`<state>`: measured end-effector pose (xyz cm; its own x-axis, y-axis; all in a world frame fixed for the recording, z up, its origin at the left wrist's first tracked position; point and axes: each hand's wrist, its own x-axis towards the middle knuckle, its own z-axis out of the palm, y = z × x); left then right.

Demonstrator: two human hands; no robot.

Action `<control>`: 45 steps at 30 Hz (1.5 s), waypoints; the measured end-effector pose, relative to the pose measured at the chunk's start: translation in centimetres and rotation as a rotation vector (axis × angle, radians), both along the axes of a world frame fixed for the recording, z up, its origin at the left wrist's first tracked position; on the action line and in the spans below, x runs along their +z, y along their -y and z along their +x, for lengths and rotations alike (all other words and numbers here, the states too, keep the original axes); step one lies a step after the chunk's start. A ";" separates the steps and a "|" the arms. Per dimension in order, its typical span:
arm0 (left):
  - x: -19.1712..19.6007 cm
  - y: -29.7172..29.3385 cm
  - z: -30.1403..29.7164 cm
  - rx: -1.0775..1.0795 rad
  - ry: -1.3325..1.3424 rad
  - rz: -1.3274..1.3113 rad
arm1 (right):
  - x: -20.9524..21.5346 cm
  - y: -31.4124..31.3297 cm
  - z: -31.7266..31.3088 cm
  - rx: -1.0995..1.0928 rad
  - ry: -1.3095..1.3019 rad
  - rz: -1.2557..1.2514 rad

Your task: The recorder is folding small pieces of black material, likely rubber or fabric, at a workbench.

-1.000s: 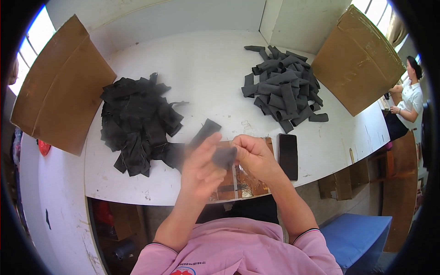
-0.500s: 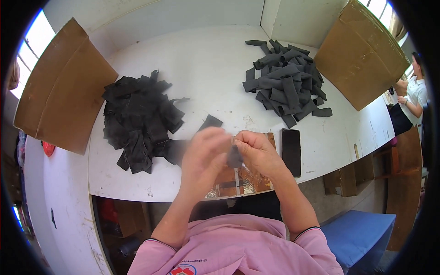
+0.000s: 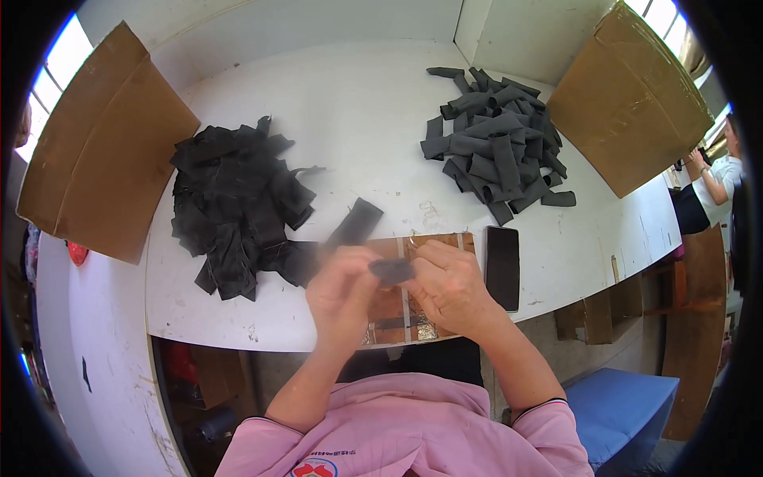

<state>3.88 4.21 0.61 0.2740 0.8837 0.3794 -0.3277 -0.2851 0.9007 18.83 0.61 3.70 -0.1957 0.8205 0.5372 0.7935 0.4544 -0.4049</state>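
**Holding a small dark strip**

Pinching a short dark grey fabric strip (image 3: 391,271) between them, the left hand (image 3: 343,292) and right hand (image 3: 449,286) are closing their fingers on it, just above the brown board (image 3: 433,242) at the white table's (image 3: 358,119) near edge.

I see a white table (image 3: 373,119) carrying a black fabric pile (image 3: 234,203) at nine o'clock and a grey folded-strip pile (image 3: 497,147) at two o'clock. A brown board (image 3: 433,242) lies at its near edge, a black phone (image 3: 502,266) just beside it at three o'clock.
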 end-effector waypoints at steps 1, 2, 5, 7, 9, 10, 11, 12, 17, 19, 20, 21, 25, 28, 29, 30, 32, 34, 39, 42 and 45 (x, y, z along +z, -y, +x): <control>-0.2 -0.2 0.2 0.045 -0.085 0.119 | -0.4 0.1 0.0 -0.012 -0.036 -0.001; 0.0 -0.2 0.2 0.050 -0.085 0.121 | -0.5 0.3 -0.1 -0.007 -0.036 0.002; 1.3 -0.6 0.6 0.014 0.014 -0.041 | -0.4 0.2 -0.1 -0.053 -0.081 0.024; 2.8 -1.1 0.4 0.075 -0.095 0.253 | 0.1 0.2 -0.2 0.031 -0.290 0.033; 2.7 -0.8 0.1 0.133 -0.201 0.547 | -0.9 0.3 -0.3 0.034 -0.284 -0.027; 2.1 -0.5 0.2 0.133 -0.261 0.465 | -1.7 0.1 0.0 0.042 -0.272 -0.078; 1.8 -0.4 0.3 0.132 -0.319 0.383 | -3.4 0.1 0.1 0.067 -0.297 -0.054; 1.7 -0.4 0.2 0.134 -0.322 0.380 | -3.4 0.2 0.0 0.069 -0.298 -0.058; 1.0 -1.0 -0.7 0.077 -0.146 0.246 | 0.2 0.1 -0.3 0.052 -0.093 -0.045; 0.8 -0.2 -0.8 0.056 -0.013 0.161 | -0.2 0.5 -0.3 0.029 -0.041 -0.019; 0.4 0.4 -0.7 0.049 -0.017 0.155 | -1.6 0.4 -0.3 0.057 -0.095 -0.033; -0.1 0.5 -0.5 0.065 -0.088 0.147 | -2.5 0.0 -0.2 0.094 -0.145 -0.038; -0.5 0.1 0.2 0.050 -0.116 0.106 | -3.1 0.2 0.2 0.046 -0.149 -0.033; 0.0 0.3 0.1 -0.042 0.063 -0.060 | -1.8 0.6 -0.1 0.012 -0.112 -0.052; 0.3 0.5 0.0 -0.069 0.194 -0.129 | -0.4 0.4 -0.4 0.013 -0.095 -0.018; 0.5 0.5 0.0 -0.071 0.192 -0.134 | 0.5 0.4 -0.5 0.006 -0.074 0.017; 0.7 0.6 0.0 -0.090 0.331 -0.422 | -0.7 0.5 -0.6 0.004 -0.078 -0.029; -0.9 0.2 -0.2 -0.137 0.285 -0.417 | -1.8 0.2 -0.2 0.009 -0.076 -0.062; 0.1 0.6 0.7 -0.163 0.173 -0.165 | -3.1 1.1 -0.3 -0.016 -0.148 -0.054; 1.3 0.2 0.5 -0.204 0.089 -0.113 | -2.4 1.1 -0.2 -0.070 -0.095 -0.085; 3.1 -1.0 0.8 -0.213 -0.113 0.100 | -0.2 1.1 -0.6 -0.118 -0.257 -0.086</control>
<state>4.65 5.16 3.67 0.4958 0.7612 0.4180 -0.2888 -0.3094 0.9060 18.21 -0.49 3.46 0.0375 0.8741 0.4843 0.7051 0.3202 -0.6326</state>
